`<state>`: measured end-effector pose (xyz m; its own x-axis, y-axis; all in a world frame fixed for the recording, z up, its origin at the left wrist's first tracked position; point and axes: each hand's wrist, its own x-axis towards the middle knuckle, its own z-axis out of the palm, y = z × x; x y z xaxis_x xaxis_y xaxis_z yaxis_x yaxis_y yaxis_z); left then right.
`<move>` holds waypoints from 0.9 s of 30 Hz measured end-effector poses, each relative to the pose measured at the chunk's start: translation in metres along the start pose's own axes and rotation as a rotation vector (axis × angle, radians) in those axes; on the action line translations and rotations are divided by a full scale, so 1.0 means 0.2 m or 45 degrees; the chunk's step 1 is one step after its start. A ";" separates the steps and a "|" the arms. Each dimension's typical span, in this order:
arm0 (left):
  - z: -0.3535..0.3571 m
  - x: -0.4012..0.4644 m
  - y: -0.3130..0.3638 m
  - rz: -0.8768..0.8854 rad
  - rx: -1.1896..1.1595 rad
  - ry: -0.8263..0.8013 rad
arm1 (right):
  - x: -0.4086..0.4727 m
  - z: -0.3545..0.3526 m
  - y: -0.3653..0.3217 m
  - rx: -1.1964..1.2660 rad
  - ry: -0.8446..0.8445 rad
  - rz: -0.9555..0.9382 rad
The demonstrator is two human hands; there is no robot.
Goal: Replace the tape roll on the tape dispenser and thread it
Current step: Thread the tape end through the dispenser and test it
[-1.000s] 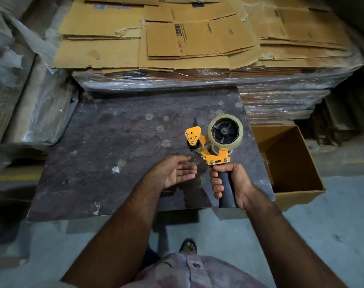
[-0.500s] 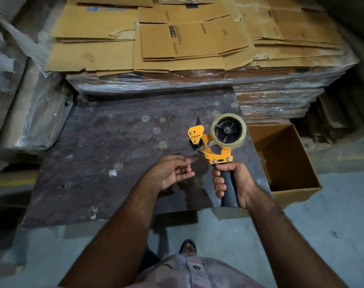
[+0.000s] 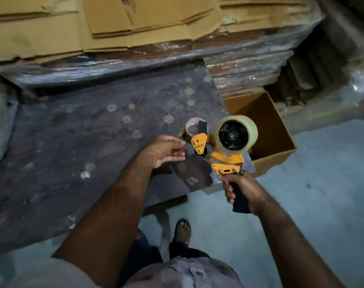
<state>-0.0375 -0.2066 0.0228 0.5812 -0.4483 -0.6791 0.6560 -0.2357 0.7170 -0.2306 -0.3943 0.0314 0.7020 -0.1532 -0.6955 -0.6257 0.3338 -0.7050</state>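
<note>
The right hand (image 3: 242, 189) grips the handle of the tape dispenser (image 3: 220, 148), held upright with the new tape roll (image 3: 237, 133) mounted on top. The left hand (image 3: 163, 151), fingers (image 3: 177, 145) loosely open, sits just left of the dispenser's front guard, nearer the threading slot. Beyond, an old roll (image 3: 192, 129) rests on the tabletop (image 3: 94, 132).

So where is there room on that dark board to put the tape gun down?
The dark board is bare across its left and middle, from the plastic-wrapped cardboard stack at the back down to the near edge. Its right corner is crowded: the left hand, an empty tape core, and the tape dispenser held by the right hand, beside the open cardboard box.
</note>
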 end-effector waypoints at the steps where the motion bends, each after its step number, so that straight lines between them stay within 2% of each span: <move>1: 0.06 0.01 -0.04 -0.079 -0.019 -0.011 | -0.01 -0.01 0.02 0.040 -0.003 0.015; 5: 0.22 0.00 -0.23 -0.346 -0.091 -0.273 | -0.04 0.00 0.04 0.200 -0.068 0.143; 8: 0.31 -0.05 -0.30 -0.257 -0.293 -0.352 | -0.05 0.03 0.03 0.329 -0.131 0.178; 12: 0.30 -0.08 -0.25 -0.126 -0.572 -0.158 | -0.03 0.08 0.01 0.376 -0.201 0.166; 18: 0.07 -0.12 -0.11 -0.069 -0.488 0.007 | 0.02 0.16 -0.03 0.254 -0.278 0.181; 27: -0.11 -0.24 -0.08 -0.015 -0.447 0.043 | 0.04 0.22 -0.06 0.053 -0.286 0.215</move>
<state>-0.0651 -0.1633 0.0399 0.5847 -0.4170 -0.6958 0.7846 0.0728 0.6157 -0.2028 -0.3580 0.0411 0.6499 0.1161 -0.7511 -0.7288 0.3755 -0.5725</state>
